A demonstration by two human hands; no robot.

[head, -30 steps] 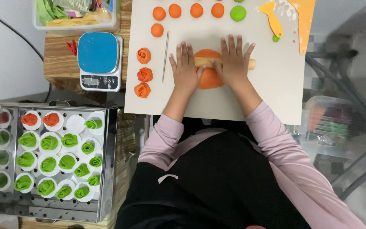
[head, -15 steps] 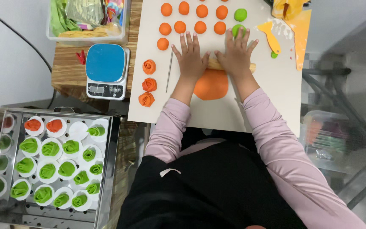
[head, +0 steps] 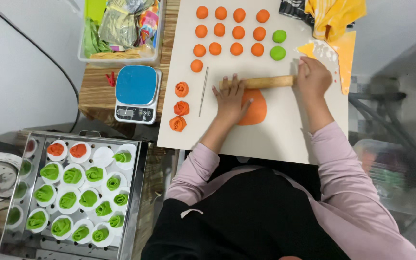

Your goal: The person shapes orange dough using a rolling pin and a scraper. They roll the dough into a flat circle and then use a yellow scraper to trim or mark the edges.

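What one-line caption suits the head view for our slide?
Both hands, left hand and right hand, on a wooden rolling pin over flattened orange dough on a white board.

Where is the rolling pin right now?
The rolling pin lies across the white board, above the flattened orange dough, with the left hand and right hand on its ends.

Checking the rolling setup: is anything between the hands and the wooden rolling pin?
Nothing visible. The left hand lies on one end of the rolling pin, the right hand grips the other, above the flat orange dough.
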